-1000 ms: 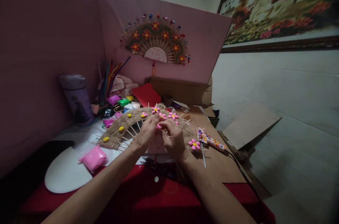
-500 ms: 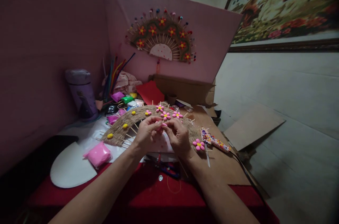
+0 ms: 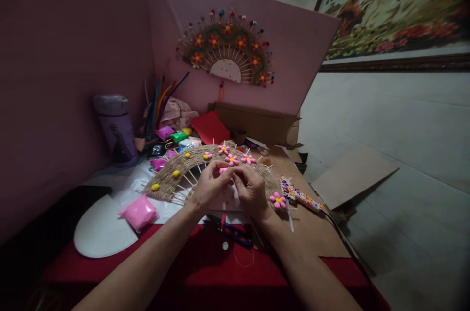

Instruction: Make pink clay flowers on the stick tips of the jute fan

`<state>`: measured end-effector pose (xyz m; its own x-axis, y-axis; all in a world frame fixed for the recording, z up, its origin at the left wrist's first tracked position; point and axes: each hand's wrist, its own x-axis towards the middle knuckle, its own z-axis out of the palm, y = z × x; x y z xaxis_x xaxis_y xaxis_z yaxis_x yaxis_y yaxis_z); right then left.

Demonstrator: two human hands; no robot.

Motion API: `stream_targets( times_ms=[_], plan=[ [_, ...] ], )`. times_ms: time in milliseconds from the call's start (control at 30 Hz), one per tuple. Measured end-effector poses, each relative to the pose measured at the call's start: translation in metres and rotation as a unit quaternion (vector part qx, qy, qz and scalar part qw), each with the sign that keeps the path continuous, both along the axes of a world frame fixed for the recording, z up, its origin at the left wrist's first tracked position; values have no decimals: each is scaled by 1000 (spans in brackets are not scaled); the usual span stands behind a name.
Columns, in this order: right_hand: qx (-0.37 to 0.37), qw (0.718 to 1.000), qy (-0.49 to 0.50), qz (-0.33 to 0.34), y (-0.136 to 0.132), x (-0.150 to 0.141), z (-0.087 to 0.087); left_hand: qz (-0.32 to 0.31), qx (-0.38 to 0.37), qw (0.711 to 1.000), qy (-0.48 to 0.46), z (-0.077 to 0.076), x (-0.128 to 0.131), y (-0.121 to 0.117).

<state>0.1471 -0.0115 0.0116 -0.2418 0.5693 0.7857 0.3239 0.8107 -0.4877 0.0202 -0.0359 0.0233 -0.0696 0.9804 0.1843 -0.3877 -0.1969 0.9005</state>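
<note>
A fan-shaped craft of jute cord and wooden sticks (image 3: pixel 172 166) lies on the table, dotted with yellow clay buttons and pink clay flowers (image 3: pixel 232 158). My left hand (image 3: pixel 210 186) and my right hand (image 3: pixel 251 187) meet over its middle, fingertips pinched together on a small bit of pink clay (image 3: pixel 223 170). One more pink flower (image 3: pixel 278 200) sits at the fan's right end, beside my right wrist. A lump of pink clay in plastic wrap (image 3: pixel 140 212) rests to the left of my left forearm.
A finished fan (image 3: pixel 227 54) hangs on the pink board behind. A purple bottle (image 3: pixel 116 127), pipe cleaners (image 3: pixel 158 100), clay packets (image 3: pixel 176 137), red paper (image 3: pixel 209 127), a white oval board (image 3: pixel 99 232), a decorated glue gun (image 3: pixel 299 196) and scissors (image 3: pixel 235 232) crowd the red-covered table.
The view has shifted slightly, so everything sits a little more to the right. My two hands have drawn back from the fan's arc and closed together around the pink bit.
</note>
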Motion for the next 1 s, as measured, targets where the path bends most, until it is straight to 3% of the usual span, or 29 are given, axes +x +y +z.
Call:
stream_targets(
  times_ms=[133,267,500,633,1000],
  plan=[
    [-1,1000,2,2,1,1,-1,5,6,999,40,-1,-1,0],
    [-22,999,5,24,4,1,-4,14,14,1000,-11,-3,-2,2],
    [-26,999,-1,33,3,-1,-2,-13,-70,993,-97,3,-4,0],
    [-32,999,0,44,1,-1,-1,-24,-60,992,-111,3,-5,1],
    [-3,999,-3,52,2,1,0,-8,-50,995,-82,3,-2,0]
  ],
)
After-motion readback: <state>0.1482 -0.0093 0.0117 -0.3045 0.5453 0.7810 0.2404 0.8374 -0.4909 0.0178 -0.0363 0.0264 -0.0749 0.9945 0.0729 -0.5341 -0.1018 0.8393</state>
